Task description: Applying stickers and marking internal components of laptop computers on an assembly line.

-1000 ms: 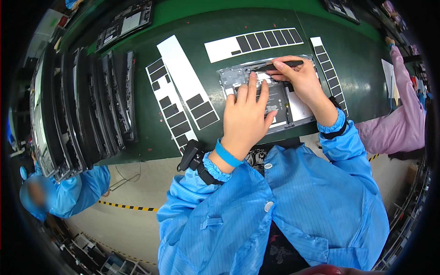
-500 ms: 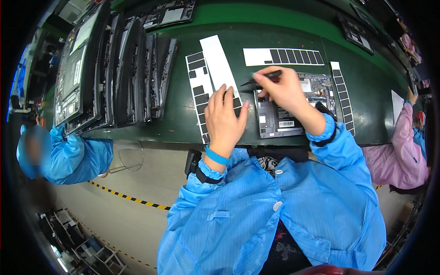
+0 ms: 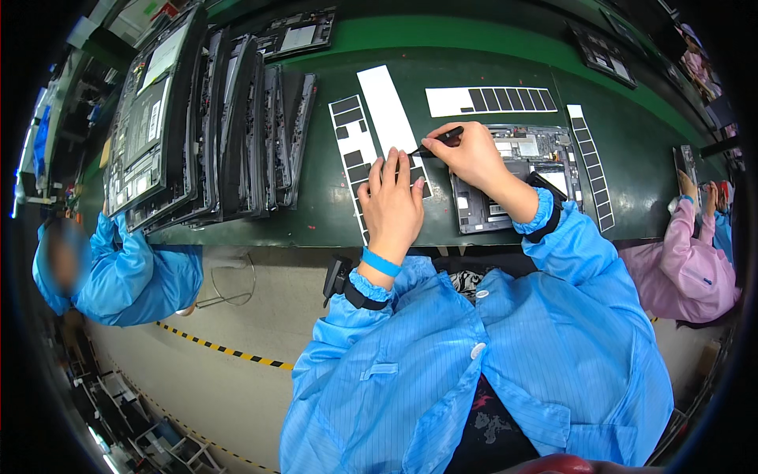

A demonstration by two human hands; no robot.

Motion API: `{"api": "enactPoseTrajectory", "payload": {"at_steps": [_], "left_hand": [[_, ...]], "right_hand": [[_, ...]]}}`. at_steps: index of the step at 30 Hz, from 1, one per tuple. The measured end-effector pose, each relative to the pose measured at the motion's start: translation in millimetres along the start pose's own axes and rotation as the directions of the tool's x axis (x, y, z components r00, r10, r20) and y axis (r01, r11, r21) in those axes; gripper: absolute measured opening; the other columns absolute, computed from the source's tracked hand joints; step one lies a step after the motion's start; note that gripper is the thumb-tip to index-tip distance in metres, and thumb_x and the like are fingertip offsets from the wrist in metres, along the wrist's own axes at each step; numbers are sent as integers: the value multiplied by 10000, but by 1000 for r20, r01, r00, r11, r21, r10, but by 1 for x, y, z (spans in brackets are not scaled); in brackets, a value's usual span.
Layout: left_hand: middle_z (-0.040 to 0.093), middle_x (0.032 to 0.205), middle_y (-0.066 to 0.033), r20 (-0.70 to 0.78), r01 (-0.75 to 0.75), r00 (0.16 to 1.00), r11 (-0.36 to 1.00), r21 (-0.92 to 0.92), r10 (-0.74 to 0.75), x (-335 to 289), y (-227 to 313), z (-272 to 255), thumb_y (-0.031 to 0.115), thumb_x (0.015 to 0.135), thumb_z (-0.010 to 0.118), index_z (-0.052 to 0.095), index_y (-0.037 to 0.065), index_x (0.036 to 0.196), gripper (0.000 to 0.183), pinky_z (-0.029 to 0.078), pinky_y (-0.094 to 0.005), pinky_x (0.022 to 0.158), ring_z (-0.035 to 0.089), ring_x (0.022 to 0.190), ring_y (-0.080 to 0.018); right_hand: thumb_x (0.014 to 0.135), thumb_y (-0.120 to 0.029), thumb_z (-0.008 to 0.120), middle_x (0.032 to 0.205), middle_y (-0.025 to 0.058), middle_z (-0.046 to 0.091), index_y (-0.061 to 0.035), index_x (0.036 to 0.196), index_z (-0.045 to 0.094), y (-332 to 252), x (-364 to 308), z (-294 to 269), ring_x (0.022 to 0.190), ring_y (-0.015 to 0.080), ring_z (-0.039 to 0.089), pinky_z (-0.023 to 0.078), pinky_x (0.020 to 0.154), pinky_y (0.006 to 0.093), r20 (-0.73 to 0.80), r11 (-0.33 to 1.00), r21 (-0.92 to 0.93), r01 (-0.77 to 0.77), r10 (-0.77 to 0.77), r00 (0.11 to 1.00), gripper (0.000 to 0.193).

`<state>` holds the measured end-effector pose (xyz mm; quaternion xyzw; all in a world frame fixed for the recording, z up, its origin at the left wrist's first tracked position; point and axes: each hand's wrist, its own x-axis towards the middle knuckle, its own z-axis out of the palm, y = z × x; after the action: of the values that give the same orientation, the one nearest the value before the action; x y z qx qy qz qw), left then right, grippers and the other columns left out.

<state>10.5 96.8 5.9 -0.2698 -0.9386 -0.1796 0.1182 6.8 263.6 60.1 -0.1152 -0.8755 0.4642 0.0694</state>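
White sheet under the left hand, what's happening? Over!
Left hand: spread on white sheet. Right hand: holding black pointed tool, tip near left hand. Opened laptop: partly hidden by right forearm.

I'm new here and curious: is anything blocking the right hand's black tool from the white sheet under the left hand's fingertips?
Nothing visible. The black pointed tool in the right hand has its tip at the white sheet; contact is unclear. The left hand lies beside the tip, covering part of the sheet.
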Motion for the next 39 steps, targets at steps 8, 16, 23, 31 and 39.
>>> {"api": "enactPoseTrajectory", "payload": {"at_steps": [8,16,23,31,39], "left_hand": [[479,1371,-79,7,34,999,998,-44,-34,0,3,-2,322,876,597,518,56,1307,512,322,-440,966,413,1255,-286],[462,1378,-79,39,20,999,998,-52,-18,2,3,-3,295,860,617,513,56,1298,510,325,-450,961,402,1259,-276],[551,1232,-179,45,-30,998,937,-349,49,19,51,-33,141,893,562,579,-10,1186,330,415,-414,935,529,1114,-346],[465,1326,-226,179,-202,890,713,-671,420,42,156,4,156,822,664,527,-16,1249,481,403,-420,993,463,1180,-386],[386,1402,-184,227,-328,803,726,-605,552,56,181,29,155,766,709,531,47,1264,540,393,-438,972,449,1154,-353]], "right_hand": [[783,-194,691,748,133,702,-6,879,729,20,0,7,663,170,665,519,634,285,-46,986,162,41,-34,998,214],[818,-107,715,727,53,658,37,923,699,11,-21,-42,491,65,518,402,451,200,20,785,619,-32,25,999,179],[843,-128,694,654,7,591,21,987,633,87,-51,-164,497,61,514,351,442,185,-252,781,624,19,178,951,216],[872,-136,661,719,81,653,38,1013,618,154,-36,-192,582,102,610,412,485,193,-165,760,648,-52,207,964,228],[875,-136,659,686,103,655,49,986,656,166,-33,-193,559,117,609,435,497,203,-85,729,681,-66,168,982,216]]}}
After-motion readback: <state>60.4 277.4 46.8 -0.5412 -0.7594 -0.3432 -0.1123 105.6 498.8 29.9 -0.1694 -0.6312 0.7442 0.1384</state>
